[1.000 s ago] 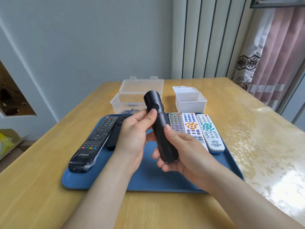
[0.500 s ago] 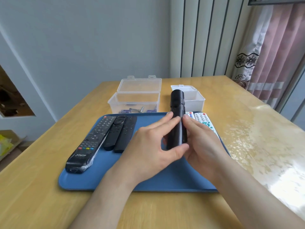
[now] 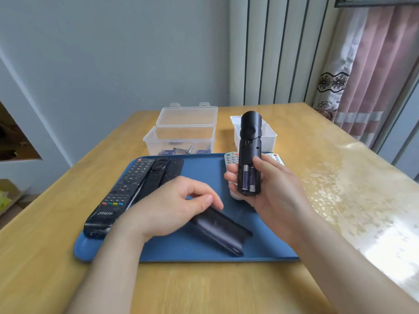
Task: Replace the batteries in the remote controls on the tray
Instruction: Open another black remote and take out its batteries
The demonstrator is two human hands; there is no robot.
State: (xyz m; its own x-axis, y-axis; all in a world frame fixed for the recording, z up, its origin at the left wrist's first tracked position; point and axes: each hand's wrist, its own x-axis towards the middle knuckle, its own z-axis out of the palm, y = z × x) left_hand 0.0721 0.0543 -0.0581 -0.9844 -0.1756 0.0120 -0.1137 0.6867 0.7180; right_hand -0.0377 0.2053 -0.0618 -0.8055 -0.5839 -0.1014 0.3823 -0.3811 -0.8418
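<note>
My right hand (image 3: 278, 200) grips a black remote (image 3: 249, 141) upright above the blue tray (image 3: 204, 168). Its back compartment is uncovered, and two batteries (image 3: 249, 180) sit side by side inside. My left hand (image 3: 172, 207) holds one end of the remote's black back cover (image 3: 222, 230), which lies low over the front of the tray and looks blurred. On the tray's left lie three black remotes (image 3: 122, 191). The white remotes (image 3: 231, 158) at the back right are mostly hidden behind my right hand.
A clear plastic box (image 3: 181, 141) with its lid up holds several loose batteries just behind the tray. Beside it, to the right, stands a small white box (image 3: 269, 137), partly behind the held remote. The wooden table (image 3: 340, 177) extends to the right, toward a curtain.
The back cover has come off the black remote, exposing the batteries. My left hand has carried the cover down and left to the tray. My right hand still holds the remote upright.
</note>
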